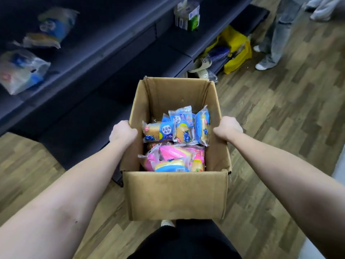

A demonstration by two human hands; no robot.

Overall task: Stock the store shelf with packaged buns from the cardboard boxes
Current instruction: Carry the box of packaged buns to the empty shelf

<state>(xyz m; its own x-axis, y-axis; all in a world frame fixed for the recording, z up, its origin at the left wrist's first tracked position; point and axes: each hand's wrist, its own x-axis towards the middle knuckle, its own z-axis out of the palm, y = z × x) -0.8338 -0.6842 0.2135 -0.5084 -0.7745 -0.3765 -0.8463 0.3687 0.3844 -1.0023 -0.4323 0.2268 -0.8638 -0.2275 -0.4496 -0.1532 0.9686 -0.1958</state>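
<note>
**Box carried by its side walls only: slip, sag, spill**

The dark blue-grey tiered store shelf [104, 58] runs along the left, just beside the load. A few blurred blue-and-clear bun packs [20, 71] already lie on its upper tiers. Swinging the load w/o looking could clip a shelf edge and jolt the grip. The wood-plank floor [261, 128] is where a drop would land. A bystander in pale jeans [276, 34] stands ahead by the shelf end, so the way fwd isn't free.

The open brown cardboard box [175, 195] looks lifted clear of the floor, in front of the person's legs. No hand shows under its btm. The thin walls could bow or tear, esp. at the worn near-right corner.

The left hand [122, 132] clamps the left wall's rim, fingers curled over it. The right hand [228, 128] grasps the right wall's rim the same way. A rim-only hold could slide if the card flexes.

Blue-wrapped bun packs [160, 132] lie loose at the far side of the box floor, and pink-wrapped bun packs [171, 156] nearer. A tilt prob. sends them sliding, shifting the weight. They look soft, so a drop could squash them.
</note>
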